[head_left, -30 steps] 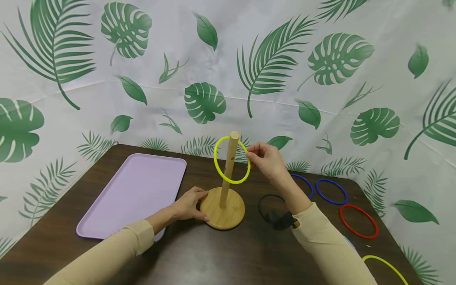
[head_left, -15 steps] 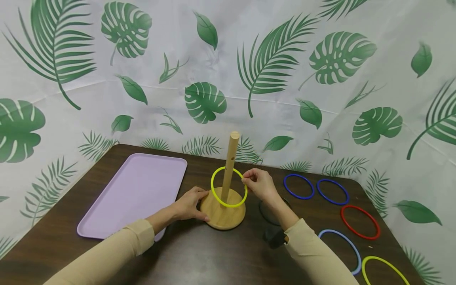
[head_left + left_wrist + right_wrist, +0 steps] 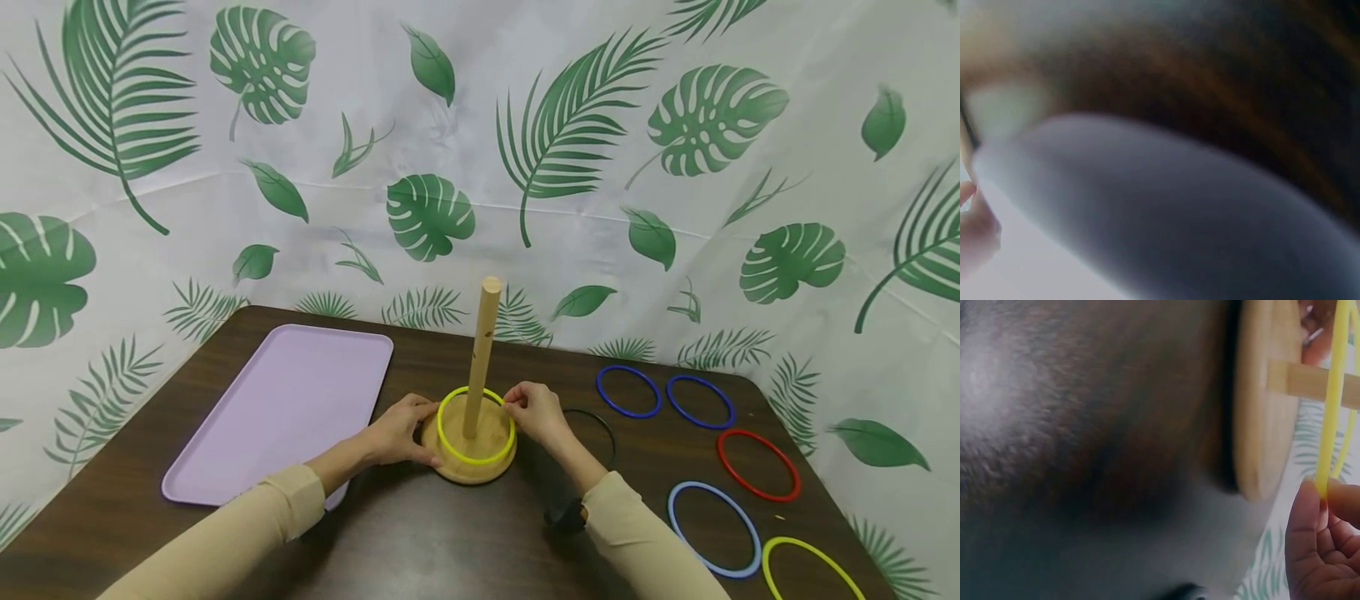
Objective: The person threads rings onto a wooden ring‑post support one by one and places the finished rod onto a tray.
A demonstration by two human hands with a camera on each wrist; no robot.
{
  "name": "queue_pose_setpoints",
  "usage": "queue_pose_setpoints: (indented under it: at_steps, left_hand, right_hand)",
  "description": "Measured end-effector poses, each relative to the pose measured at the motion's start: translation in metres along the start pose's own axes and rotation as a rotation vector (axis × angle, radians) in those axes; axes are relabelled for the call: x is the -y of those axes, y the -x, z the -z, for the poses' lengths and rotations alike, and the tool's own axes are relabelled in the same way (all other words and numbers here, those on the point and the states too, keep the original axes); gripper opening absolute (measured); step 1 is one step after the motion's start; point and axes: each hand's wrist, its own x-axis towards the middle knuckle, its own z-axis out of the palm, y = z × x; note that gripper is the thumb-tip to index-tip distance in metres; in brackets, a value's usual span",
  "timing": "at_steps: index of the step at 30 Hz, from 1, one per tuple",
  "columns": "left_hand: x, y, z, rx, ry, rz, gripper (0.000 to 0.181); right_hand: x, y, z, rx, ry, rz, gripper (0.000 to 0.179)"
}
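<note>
A round wooden base with an upright wooden post stands mid-table in the head view. My left hand holds the base's left rim, fingers at the back and thumb at the front. My right hand pinches the right side of a yellow ring between thumb and fingertips. The ring encircles the post low over the base. In the right wrist view the yellow ring shows a gap from the base. The left wrist view is mostly blurred and hides the left fingers.
A lilac tray lies to the left. On the right lie two dark blue rings, a red ring, a light blue ring and another yellow ring. A black ring lies partly behind my right forearm.
My right hand has lowered the yellow ring along the post, from near its top to just over the base. My left hand has stayed on the base.
</note>
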Motion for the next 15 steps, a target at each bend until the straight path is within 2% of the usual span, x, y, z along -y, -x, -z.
queue_pose_setpoints:
  at_steps: [10, 15]
  left_hand:
    - [-0.001, 0.0, -0.001, 0.003, 0.003, 0.021, 0.088]
    - [-0.002, 0.0, -0.001, 0.004, 0.002, 0.024, 0.087]
  right_hand:
    - [-0.001, 0.001, -0.009, -0.003, 0.107, 0.016, 0.004]
    - [-0.001, 0.0, -0.012, -0.034, 0.182, 0.06, 0.005]
